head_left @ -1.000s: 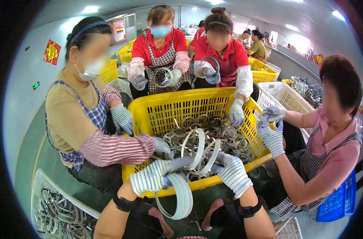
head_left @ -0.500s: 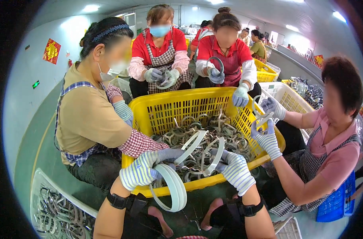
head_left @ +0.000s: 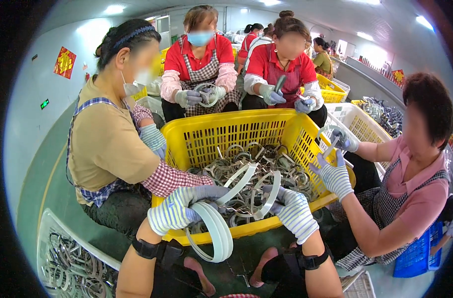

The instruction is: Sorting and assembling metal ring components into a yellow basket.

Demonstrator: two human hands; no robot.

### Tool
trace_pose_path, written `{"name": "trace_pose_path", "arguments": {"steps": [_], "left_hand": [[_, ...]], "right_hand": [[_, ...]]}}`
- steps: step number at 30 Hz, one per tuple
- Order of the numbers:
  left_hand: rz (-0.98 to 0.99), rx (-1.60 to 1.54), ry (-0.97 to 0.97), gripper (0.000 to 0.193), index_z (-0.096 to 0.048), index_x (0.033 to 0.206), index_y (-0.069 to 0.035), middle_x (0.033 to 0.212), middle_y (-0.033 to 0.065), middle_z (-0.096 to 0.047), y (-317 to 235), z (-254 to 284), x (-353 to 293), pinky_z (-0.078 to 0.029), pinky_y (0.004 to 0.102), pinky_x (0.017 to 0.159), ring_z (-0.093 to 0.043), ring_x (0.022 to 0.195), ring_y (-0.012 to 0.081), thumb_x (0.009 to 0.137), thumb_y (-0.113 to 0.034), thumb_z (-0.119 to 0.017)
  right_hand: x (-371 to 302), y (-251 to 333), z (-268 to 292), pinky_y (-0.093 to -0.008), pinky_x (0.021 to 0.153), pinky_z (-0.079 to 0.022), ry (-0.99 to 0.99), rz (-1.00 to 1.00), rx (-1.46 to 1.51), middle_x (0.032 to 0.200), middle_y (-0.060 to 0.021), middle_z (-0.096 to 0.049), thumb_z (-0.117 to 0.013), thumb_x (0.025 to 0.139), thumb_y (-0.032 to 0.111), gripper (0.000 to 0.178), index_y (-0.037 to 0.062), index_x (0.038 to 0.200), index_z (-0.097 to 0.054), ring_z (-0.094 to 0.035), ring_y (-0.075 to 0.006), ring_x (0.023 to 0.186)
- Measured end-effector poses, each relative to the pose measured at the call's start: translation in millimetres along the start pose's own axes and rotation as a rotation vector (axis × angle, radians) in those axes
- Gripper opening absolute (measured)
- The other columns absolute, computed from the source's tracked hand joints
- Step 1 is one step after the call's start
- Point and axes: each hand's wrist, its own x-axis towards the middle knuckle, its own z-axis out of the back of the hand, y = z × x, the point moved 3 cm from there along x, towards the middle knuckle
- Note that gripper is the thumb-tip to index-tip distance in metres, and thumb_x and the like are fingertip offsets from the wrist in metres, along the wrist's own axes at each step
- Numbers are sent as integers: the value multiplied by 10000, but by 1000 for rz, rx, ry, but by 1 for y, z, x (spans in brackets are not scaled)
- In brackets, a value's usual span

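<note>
My left hand [head_left: 176, 209], in a striped glove, is closed on a stack of several pale grey ring-shaped metal bands [head_left: 217, 234]. Between its thumb and fingers it also grips a single open band [head_left: 239, 185] pointing up and away. My right hand [head_left: 296, 214], gloved alike, pinches another open band [head_left: 269, 197] with its thumb and fingers. Both hands are over the near rim of a yellow plastic crate [head_left: 258, 227]. A tangled heap of metal bands with clasp parts [head_left: 291, 175] lies in the crate, partly hidden by the held bands.
Around the crate sit co-workers: one at left with a checked sleeve [head_left: 169, 180] reaching in, two across, one at right holding a band [head_left: 329, 149]. A white crate of bands [head_left: 52, 218] stands lower left, a blue crate [head_left: 417, 253] at right, white and yellow crates behind.
My hands and the bands in them have hardly moved. Across the crate, the right-hand co-worker's hand has drawn back from its rim; the co-worker at right has shifted a band.
</note>
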Motion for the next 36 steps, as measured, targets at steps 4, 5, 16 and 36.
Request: {"name": "trace_pose_path", "arguments": {"steps": [4,5,16,36], "left_hand": [[-12,30,-103,988,-524,1222,35,972,88,-646,-5,3,-4,-478,265,771,-594,859,128,648,-767,-583],[-3,15,-91,988,-527,1211,43,963,88,-646,-7,3,-2,-480,265,766,-597,853,128,647,-766,-584],[53,-86,-46,1037,-460,1292,36,960,61,-633,-5,7,-4,-470,241,782,-590,848,105,629,-744,-625],[-183,-309,-531,777,-491,1250,-3,1119,60,-593,27,6,2,-471,235,819,-576,1004,137,744,-567,-659]], "right_hand": [[1,9,-1,-267,772,-485,40,-3,-30,944,-78,-687,-643,786,48,381,56,1165,-602,-620,-111,824],[1,8,1,-267,772,-485,37,-9,-33,944,-78,-687,-643,786,48,381,56,1165,-602,-620,-111,824],[3,-6,1,-343,726,-497,-21,46,22,875,-154,-661,-652,782,155,294,76,1063,-614,-642,-306,827],[-15,5,-9,-207,554,-445,276,-232,614,753,-20,-601,-585,892,309,298,23,971,-608,-540,-90,584]]}}
